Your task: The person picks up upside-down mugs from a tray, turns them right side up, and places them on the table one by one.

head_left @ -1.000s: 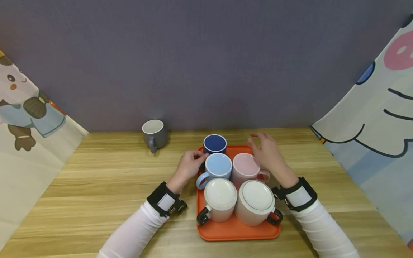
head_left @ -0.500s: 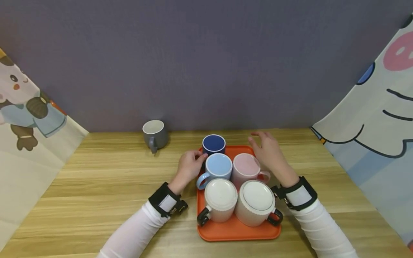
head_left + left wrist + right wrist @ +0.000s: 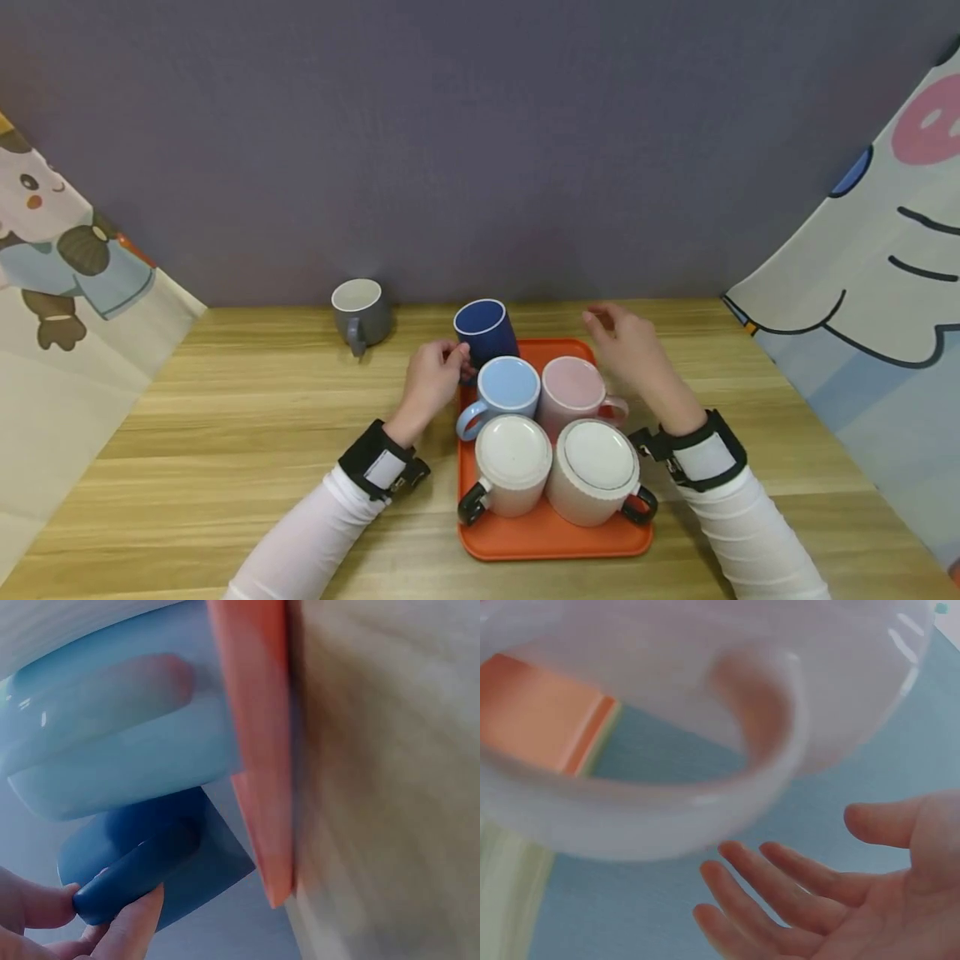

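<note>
- Main item: dark navy-blue, cylindrical ceramic-looking mug (image 3: 493,337), at the far-left corner of the orange-red, round-cornered rectangular tray (image 3: 555,543), tray's 11 o'clock.
- Left hand (image 3: 431,379): thumb and fingers pinch the navy mug's loop handle (image 3: 142,874).
- Key relation: mug body lies at 1 to 2 o'clock from the left hand, joined to it by the handle. Long axis is tilted, the end facing the head camera leaning toward 11 o'clock. In the left wrist view its lower end slants against the tray edge; contact there cannot be told.
- Right hand (image 3: 633,352): holds nothing, fingers extended and spread, thumb apart. Navy mug lies at 9 o'clock from it, well apart; left hand is clearly nearer.
- Neighbours: glossy sky-blue round mug (image 3: 504,410) just beside the navy one at 5 o'clock; pale pink round mug (image 3: 564,410) at 4 o'clock, between it and the right hand.
- Tray's 6 o'clock side: two cream-white mugs with black handles, smaller (image 3: 517,498) and larger (image 3: 581,504).
- Matte grey mug with a white interior (image 3: 371,323) stands on the wood-grain table (image 3: 247,400), at 9 o'clock from the navy mug.
</note>
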Tool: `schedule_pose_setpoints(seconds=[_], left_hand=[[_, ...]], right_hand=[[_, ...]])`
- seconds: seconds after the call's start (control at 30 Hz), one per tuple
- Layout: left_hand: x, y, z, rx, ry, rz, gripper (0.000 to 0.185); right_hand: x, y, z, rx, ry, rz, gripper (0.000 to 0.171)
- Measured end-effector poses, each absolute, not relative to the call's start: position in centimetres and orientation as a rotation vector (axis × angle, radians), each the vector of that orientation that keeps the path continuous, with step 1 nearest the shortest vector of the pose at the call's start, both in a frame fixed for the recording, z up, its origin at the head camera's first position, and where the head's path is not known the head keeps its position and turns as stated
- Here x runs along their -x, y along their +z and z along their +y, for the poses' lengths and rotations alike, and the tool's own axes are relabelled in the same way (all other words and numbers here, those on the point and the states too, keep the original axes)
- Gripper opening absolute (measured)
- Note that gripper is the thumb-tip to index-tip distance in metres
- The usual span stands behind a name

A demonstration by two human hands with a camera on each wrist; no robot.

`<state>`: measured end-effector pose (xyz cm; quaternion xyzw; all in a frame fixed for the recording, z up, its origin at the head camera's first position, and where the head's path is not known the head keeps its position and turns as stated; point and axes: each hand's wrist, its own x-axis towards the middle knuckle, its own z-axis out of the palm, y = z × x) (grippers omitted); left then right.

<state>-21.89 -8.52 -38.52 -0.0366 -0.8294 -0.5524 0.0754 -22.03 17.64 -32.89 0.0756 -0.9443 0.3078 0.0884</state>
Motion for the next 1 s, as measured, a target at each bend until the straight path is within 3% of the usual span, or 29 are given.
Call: schedule_pose_setpoints(seconds=[0.5, 1.0], left_hand=[[22.4, -35.9, -8.6, 0.117, -1.906, -2.131, 0.028], [22.0, -33.4, -8.1, 0.225, -2.056, -1.897, 0.029]], right_hand=[[21.5, -30.7, 16.7, -0.246, 0.882, -2.746, 0.045], [21.0, -29.4, 16.2, -0.252, 0.968, -2.728, 0.052]])
